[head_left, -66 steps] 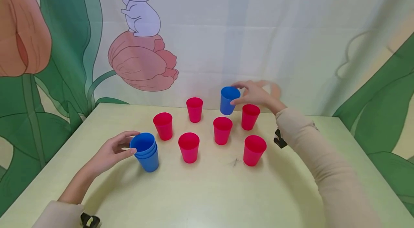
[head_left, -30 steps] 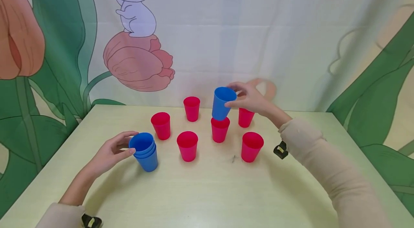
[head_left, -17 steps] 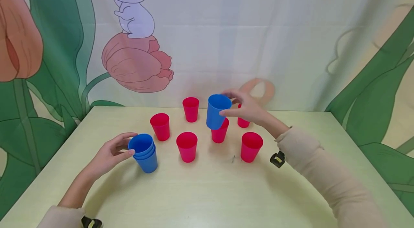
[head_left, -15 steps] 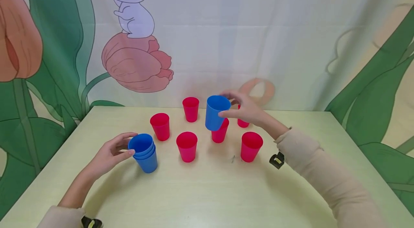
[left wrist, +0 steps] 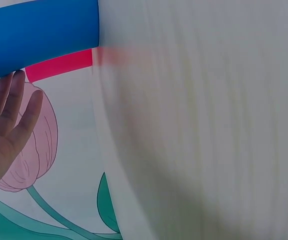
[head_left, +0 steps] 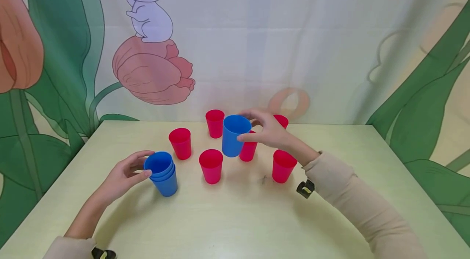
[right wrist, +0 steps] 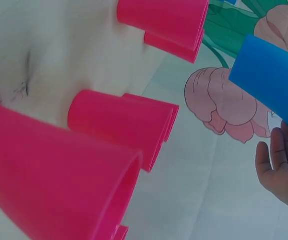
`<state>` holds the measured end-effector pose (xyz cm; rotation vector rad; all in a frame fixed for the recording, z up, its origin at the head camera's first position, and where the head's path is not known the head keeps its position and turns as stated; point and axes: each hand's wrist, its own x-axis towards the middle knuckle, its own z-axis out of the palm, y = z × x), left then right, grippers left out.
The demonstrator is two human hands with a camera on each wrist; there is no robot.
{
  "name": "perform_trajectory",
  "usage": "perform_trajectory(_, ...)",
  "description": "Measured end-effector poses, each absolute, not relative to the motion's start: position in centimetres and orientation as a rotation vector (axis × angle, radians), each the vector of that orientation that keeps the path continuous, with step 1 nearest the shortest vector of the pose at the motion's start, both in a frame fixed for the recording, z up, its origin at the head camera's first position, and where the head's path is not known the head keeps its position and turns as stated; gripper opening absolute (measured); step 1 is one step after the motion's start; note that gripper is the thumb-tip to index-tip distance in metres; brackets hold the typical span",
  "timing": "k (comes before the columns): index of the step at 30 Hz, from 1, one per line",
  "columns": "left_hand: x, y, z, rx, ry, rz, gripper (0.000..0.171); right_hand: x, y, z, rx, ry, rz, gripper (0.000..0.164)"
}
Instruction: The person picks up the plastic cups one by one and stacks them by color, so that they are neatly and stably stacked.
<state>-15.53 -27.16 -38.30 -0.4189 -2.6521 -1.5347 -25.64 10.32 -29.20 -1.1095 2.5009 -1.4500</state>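
Likely mid-carry: right hand point(head_left: 269, 130) pinches cup point(head_left: 232, 141) aloft; left hand point(head_left: 123, 175), half-curled, holds stack point(head_left: 167, 186). Next move probably needs steadiness.

Soft light; blurry shadows on the table point(head_left: 227, 226); dimmer wrist views

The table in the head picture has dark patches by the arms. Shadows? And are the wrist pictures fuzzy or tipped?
Head view: yes, soft shadows on the table, near the left arm and right arm; left wrist view: dim, table blurry, a faint red smear, maybe a reflection, beside a red cup; right wrist view: the red cups look sideways, probably from the camera's tilt.
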Motion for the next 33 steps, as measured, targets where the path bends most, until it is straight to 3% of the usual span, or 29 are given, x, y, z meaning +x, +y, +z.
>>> perform_trajectory(16, -15.5, -27.1, -38.3, -0.402, -2.661, -1.519, 0.051, -24.2, 6.6, -28.8, -0.992, 2.468, -1.473, 0.068)
perform_trajectory(33, -15.5, -27.0, -38.2, -0.412, -2.660, -1.509, 0.050, -23.4, 2.6, -28.6, -1.123, 2.404, -1.497, 0.066)
